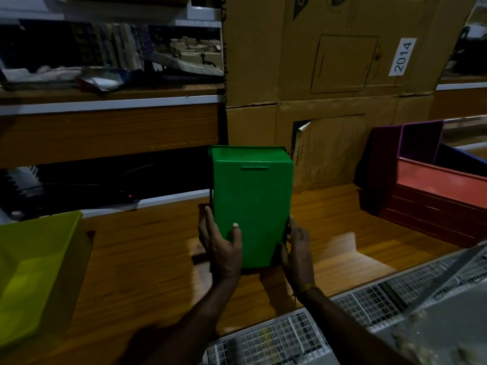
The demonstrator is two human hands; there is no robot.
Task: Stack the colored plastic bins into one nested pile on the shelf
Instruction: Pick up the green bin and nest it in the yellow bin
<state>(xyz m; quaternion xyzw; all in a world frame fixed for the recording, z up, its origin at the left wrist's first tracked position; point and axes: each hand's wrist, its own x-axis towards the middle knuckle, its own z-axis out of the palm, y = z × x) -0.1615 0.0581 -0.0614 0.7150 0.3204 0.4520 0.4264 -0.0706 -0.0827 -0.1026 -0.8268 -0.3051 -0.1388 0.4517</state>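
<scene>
A green plastic bin (251, 198) is held over the middle of the wooden shelf (147, 259), its underside turned toward me. My left hand (221, 246) grips its lower left edge, thumb across the bottom face. My right hand (297, 248) clasps the lower right edge. At the right stands a pile of bins: a red bin (432, 198) with a purple bin (419, 143) and a dark blue bin (458, 159) inside it. A yellow-green bin (34, 267) sits at the left edge of the shelf.
A large cardboard box (329, 61) labelled 2014 stands behind the green bin. Cluttered wooden shelves (105, 96) run along the upper left. A white wire-mesh rack (290, 341) lies along the near edge at the bottom right.
</scene>
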